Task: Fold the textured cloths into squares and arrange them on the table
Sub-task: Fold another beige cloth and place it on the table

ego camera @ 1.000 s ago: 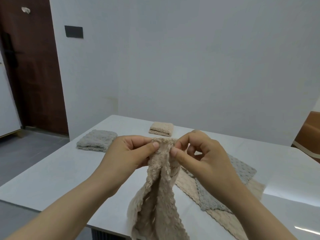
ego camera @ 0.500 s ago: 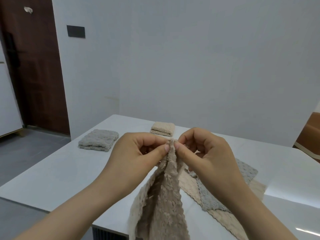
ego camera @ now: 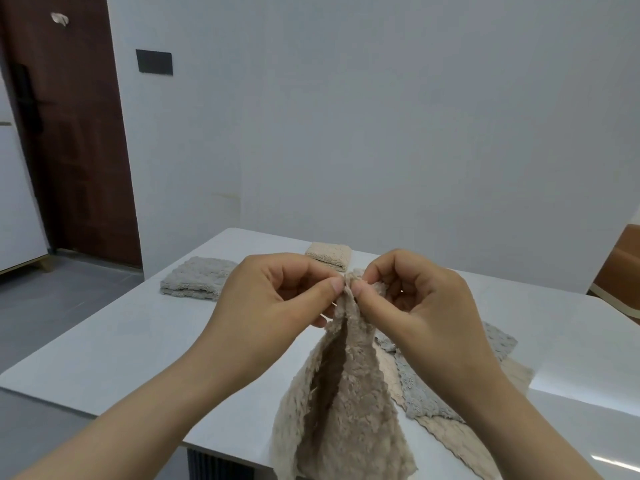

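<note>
A fluffy beige cloth (ego camera: 349,403) hangs above the white table (ego camera: 114,344), draping down over its near edge. My left hand (ego camera: 273,303) and my right hand (ego camera: 412,306) both pinch its top edge, thumbs nearly touching. Under my right forearm lie unfolded cloths: a grey one (ego camera: 422,396) on top of a beige one (ego camera: 446,434). A folded grey cloth (ego camera: 197,278) sits at the far left of the table. A folded beige cloth (ego camera: 329,256) sits at the far middle.
A white wall stands right behind the table. A dark wooden door (ego camera: 69,126) is at the left, with grey floor below it. Part of a brown chair (ego camera: 616,275) shows at the right edge.
My two hands have come closer together on the cloth's top edge, and the pinched edge has bunched into a narrower peak. The folded cloths have not moved.
</note>
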`<state>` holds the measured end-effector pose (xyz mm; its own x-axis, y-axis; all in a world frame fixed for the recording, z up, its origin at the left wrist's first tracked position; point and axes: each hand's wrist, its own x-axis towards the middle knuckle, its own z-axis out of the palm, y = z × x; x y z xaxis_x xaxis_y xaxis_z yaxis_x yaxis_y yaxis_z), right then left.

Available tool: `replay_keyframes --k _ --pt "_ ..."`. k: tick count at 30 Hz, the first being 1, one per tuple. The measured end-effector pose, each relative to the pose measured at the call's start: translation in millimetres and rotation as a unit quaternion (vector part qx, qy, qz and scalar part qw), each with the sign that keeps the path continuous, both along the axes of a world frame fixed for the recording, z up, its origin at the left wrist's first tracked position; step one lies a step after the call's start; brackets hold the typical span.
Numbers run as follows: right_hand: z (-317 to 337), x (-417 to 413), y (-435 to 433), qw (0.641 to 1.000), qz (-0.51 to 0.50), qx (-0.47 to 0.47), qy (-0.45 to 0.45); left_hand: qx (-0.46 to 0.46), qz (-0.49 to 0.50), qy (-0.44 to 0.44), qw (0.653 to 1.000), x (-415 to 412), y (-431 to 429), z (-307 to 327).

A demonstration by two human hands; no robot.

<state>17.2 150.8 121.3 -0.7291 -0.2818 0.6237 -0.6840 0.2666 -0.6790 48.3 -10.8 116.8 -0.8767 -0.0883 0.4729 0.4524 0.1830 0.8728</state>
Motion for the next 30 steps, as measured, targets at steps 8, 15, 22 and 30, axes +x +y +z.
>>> replay_keyframes --k 8,15,22,30 --pt "0 1 -2 1.0 0.007 0.006 0.002 -0.001 0.001 0.002 1.0 2 -2 1" --pt "-1 -1 0 0.999 -0.001 0.03 0.013 -0.009 0.022 0.01 1.0 -1 -6 1" --pt "-2 -12 14 0.995 -0.007 0.104 -0.008 -0.017 0.096 0.04 0.994 -5 -14 0" --pt "-4 -23 32 0.986 -0.048 0.157 0.005 -0.013 0.139 0.061 0.988 -6 -23 2"
